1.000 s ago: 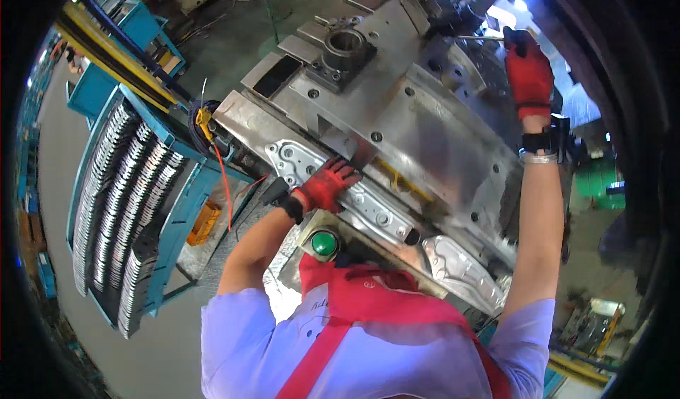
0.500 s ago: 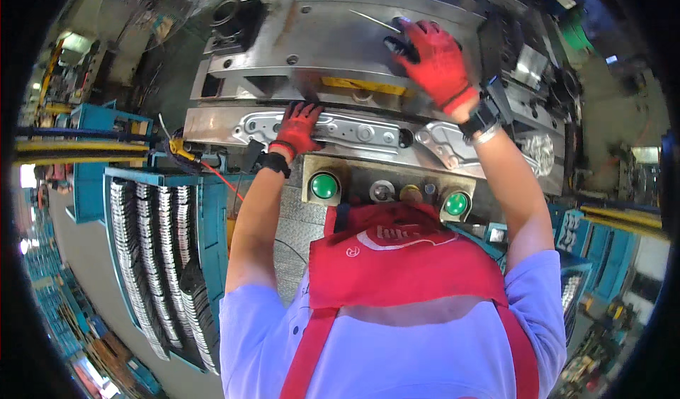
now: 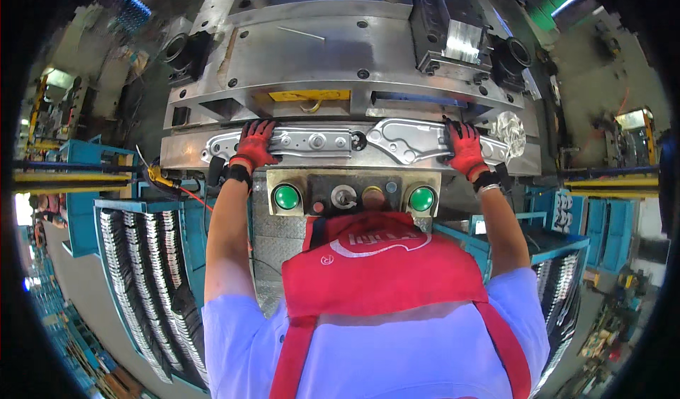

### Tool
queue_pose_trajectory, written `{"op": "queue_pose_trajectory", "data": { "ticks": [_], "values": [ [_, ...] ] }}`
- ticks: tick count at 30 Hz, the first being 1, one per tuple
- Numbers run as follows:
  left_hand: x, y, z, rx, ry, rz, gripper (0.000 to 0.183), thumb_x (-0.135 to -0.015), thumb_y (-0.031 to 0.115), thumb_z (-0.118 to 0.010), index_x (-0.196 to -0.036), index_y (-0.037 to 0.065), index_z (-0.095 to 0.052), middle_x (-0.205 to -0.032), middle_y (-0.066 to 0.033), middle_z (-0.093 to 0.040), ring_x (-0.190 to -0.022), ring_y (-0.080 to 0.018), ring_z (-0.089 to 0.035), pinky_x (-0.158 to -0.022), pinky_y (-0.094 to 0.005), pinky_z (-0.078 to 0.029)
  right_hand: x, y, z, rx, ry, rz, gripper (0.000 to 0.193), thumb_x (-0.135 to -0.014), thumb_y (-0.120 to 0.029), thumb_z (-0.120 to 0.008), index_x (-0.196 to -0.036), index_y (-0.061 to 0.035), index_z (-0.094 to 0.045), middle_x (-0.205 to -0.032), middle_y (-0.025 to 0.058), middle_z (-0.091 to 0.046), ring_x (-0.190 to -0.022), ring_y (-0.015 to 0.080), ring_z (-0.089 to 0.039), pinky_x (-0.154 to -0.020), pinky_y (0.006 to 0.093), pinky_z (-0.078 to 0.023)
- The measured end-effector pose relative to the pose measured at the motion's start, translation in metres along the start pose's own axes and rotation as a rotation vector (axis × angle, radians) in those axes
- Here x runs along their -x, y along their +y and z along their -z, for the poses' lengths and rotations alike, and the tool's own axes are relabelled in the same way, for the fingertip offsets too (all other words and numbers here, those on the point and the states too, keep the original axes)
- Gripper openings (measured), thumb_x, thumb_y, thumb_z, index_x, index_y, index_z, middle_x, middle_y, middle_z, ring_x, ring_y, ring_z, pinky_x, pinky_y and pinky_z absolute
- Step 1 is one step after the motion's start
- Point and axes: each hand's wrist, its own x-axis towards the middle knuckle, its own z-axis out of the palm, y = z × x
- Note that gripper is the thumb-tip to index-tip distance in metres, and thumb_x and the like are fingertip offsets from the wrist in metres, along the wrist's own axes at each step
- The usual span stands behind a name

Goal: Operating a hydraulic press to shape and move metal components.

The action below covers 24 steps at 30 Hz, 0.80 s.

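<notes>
Two long, silvery stamped metal brackets lie end to end on the steel ledge in front of me. My left hand point(image 3: 254, 146), in a red and black glove, is closed over the left bracket point(image 3: 315, 141), its fingers bent across the far edge. In a matching glove, my right hand point(image 3: 465, 149) grips the right bracket point(image 3: 405, 142) near its right end. Both brackets rest flat, and the gloves cover part of each. Farther back, a thin metal rod point(image 3: 302, 34) lies on the steel die point(image 3: 297, 57), apart from both hands.
Two green push buttons point(image 3: 286, 197) sit on a control box between me and the ledge. Crumpled clear wrap point(image 3: 508, 135) lies at the ledge's right end. Blue racks point(image 3: 142, 206) with stacked metal parts stand on both sides. A dark guide post point(image 3: 185, 53) rises at the die's left.
My right hand has come back from the rod on the die and now holds the right bracket. The rod stays behind. My left hand remains on the left bracket, and the view has shifted.
</notes>
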Motion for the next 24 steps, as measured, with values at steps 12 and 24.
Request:
{"op": "queue_pose_trajectory", "data": {
  "ticks": [12,24],
  "values": [
    [0.006,-0.004,-0.012,0.017,0.037,-0.005,0.1,-0.043,0.04,-0.075,-0.128,0.015,-0.03,-0.132,-0.0095,-0.031,-0.122,-0.0316,-0.027,-0.102,-0.0469,-0.014,0.03,-0.027,0.061,-0.243,0.255,0.265,0.103,-0.037,-0.042,-0.077,-0.121,-0.0011,-0.033,-0.119,0.0243,-0.03,-0.109,0.0394,-0.03,-0.094,0.0488,-0.024],
    [0.005,-0.001,-0.011,0.101,0.137,-0.031,0.093,-0.049,0.041,-0.072,-0.127,0.014,-0.032,-0.129,-0.0129,-0.034,-0.122,-0.032,-0.027,-0.102,-0.0474,-0.013,-0.082,-0.126,0.306,0.052,0.683,0.308,0.102,-0.045,-0.041,-0.074,-0.129,-0.0086,-0.027,-0.127,0.0218,-0.029,-0.113,0.0416,-0.03,-0.096,0.0473,-0.024]
  ]
}}
